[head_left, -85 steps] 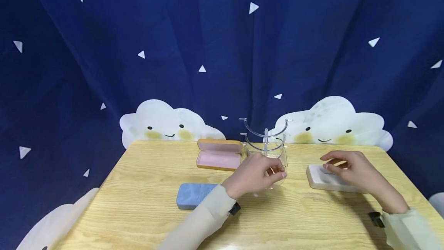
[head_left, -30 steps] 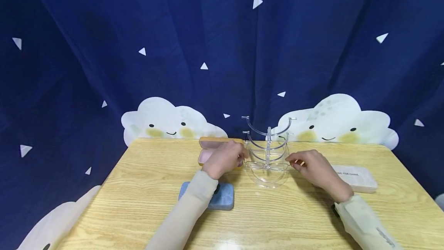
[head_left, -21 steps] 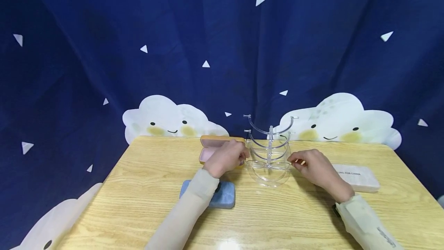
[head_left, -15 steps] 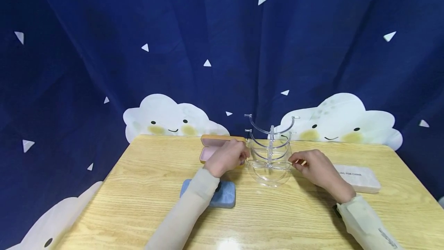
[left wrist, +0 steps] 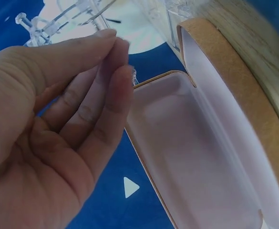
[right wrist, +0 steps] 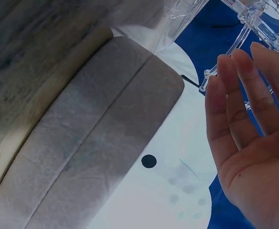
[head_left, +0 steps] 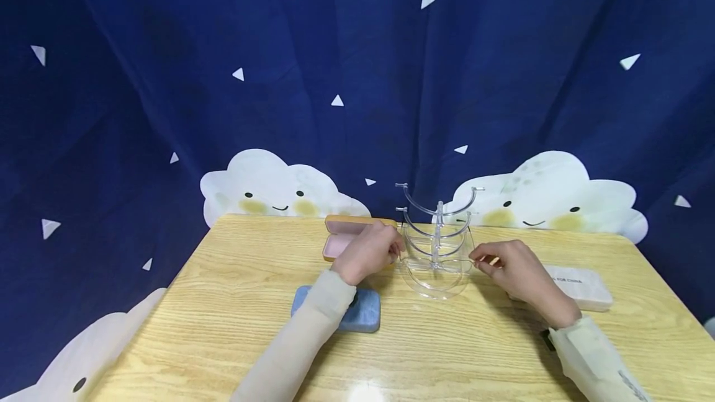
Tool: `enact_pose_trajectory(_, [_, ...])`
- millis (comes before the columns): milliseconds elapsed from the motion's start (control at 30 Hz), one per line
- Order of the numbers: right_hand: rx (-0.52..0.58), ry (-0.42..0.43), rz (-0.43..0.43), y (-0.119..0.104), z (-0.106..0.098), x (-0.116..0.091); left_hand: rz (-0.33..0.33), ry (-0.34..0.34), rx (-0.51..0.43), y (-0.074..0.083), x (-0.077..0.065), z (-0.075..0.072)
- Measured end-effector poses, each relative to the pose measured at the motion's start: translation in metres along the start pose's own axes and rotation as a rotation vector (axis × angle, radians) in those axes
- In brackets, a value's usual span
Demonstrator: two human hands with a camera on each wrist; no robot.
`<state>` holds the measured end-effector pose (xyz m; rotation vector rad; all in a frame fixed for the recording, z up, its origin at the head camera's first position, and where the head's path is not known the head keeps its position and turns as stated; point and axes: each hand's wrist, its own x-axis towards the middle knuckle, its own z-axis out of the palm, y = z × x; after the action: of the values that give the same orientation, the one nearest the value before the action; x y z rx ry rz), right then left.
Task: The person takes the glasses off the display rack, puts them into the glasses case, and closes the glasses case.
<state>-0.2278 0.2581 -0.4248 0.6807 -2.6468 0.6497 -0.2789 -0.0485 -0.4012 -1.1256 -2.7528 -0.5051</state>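
Observation:
A clear eyeglass display stand [head_left: 439, 219] with curved tiers stands toward the back of the table. Low at its front is a pair of thin-rimmed eyeglasses [head_left: 455, 265], lenses facing me. My left hand [head_left: 370, 252] pinches the glasses at their left end, thumb against fingertips in the left wrist view. On the other side my right hand [head_left: 512, 268] has thumb and index finger at the right end of the frame; in the right wrist view its other fingers stay loosely bent. An open orange glasses case [head_left: 337, 245] with pink lining lies partly behind my left hand.
A closed blue glasses case [head_left: 363, 312] lies below my left forearm, which covers part of it. To the right, a closed white case with lettering [head_left: 581, 288] sits beside my right wrist. A dark blue curtain [head_left: 279, 79] hangs behind the table.
My left hand went from in front of the stand to its left side, and my right hand from over the white case to the glasses' right end. Lately only slight shifts.

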Motion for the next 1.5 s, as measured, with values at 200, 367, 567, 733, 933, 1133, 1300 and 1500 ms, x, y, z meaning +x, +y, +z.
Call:
enact_pose_trajectory(200, [0.026,0.006,-0.01,-0.002,-0.002,-0.001,-0.003,0.047,0.003,0.0,-0.001,0.001])
enact_pose_trajectory(367, [0.038,0.008,-0.008,-0.005,-0.006,-0.002,0.037,0.077,0.049,-0.001,-0.001,0.0])
enact_pose_trajectory(567, [0.054,0.014,0.009,-0.007,-0.013,-0.004,0.091,0.1,0.072,0.0,-0.003,-0.004])
enact_pose_trajectory(733, [0.06,0.045,-0.004,-0.011,-0.019,-0.003,0.129,0.12,0.085,0.001,-0.004,-0.009])
enact_pose_trajectory(933, [0.059,0.102,-0.043,-0.015,-0.024,-0.001,0.133,0.157,0.102,0.007,-0.007,-0.02])
enact_pose_trajectory(1133, [0.047,0.135,-0.065,-0.023,-0.031,-0.002,0.133,0.215,0.177,0.012,-0.011,-0.031])
enact_pose_trajectory(1300, [0.042,0.18,-0.094,-0.029,-0.039,-0.003,0.165,0.245,0.196,0.016,-0.015,-0.039])
enact_pose_trajectory(1500, [0.039,0.226,-0.133,-0.034,-0.046,-0.003,0.183,0.265,0.199,0.021,-0.019,-0.047])
